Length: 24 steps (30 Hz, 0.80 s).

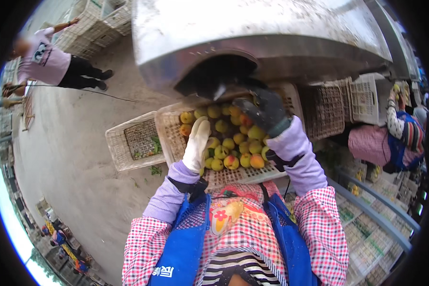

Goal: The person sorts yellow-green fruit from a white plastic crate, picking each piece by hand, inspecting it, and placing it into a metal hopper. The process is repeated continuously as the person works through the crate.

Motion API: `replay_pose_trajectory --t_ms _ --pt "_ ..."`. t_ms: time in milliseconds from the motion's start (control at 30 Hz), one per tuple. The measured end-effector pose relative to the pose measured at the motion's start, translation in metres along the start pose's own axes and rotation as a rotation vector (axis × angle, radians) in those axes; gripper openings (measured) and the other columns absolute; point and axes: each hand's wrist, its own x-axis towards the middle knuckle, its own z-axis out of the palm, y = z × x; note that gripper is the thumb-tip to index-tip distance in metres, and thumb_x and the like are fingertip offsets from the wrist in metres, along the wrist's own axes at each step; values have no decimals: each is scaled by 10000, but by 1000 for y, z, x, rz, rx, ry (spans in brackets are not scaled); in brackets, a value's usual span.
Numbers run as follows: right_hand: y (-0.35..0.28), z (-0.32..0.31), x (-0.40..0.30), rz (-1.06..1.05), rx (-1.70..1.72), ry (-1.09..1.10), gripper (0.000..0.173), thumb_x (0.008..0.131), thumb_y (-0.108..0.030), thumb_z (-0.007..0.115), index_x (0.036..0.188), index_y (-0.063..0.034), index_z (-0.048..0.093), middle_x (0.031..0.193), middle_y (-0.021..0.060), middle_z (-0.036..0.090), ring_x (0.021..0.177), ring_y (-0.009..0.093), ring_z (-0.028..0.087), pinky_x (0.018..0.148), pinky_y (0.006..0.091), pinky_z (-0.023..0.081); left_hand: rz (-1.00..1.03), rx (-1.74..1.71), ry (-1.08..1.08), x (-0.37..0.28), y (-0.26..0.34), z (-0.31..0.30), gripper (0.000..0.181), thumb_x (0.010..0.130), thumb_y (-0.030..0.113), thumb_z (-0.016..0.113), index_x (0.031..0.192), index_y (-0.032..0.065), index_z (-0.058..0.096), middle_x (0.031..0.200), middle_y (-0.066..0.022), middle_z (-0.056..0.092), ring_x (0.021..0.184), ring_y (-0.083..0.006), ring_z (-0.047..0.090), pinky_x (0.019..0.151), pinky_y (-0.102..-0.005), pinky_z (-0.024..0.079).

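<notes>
Several yellow-green and red-blushed peaches (228,143) lie spread in a white plastic crate (171,125) in front of me. My left hand (197,144), in a white glove, rests flat at the left part of the fruit. Its fingers point away from me and it holds nothing that I can see. My right hand (266,107), in a dark glove, is over the peaches at the far right of the crate, its fingers bent downward and blurred. Whether it grips a peach is hidden. Just beyond the crate, a metal machine housing (261,25) has a dark rounded opening (218,73).
A second white crate (116,143) with some green leaves sits on the concrete floor (75,161) at left. More crates (323,111) stand at right, near a co-worker (386,139). Another person (50,64) stands at upper left beside stacked crates (89,35). Blue metal rails (375,211) run at lower right.
</notes>
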Motion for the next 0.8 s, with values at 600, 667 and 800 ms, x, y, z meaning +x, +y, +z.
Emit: replay_pose_trajectory --t_ms 600,667,800 --pt "161 -64 -177 276 -655 -331 790 669 -266 901 1365 -96 570 1179 160 672 1081 340 660 943 446 545 582 1249 -598 51 -201 81 730 845 185 701 1510 210 400 1509 -209 401 1324 -416 501 1031 -487 511" --pt "149 -62 -186 481 -136 -298 800 698 -291 899 1391 -90 554 1239 138 665 1149 286 644 991 417 527 144 747 -513 52 -187 58 675 900 180 690 1509 180 400 1478 -170 462 1315 -374 534 1051 -466 509" --pt "97 -48 -164 485 569 -524 928 756 -343 874 1518 -67 422 1402 143 588 1255 234 588 1087 386 463 -345 -350 -357 4 -85 36 649 967 198 682 1524 110 360 1440 -137 524 1286 -277 586 1062 -445 520"
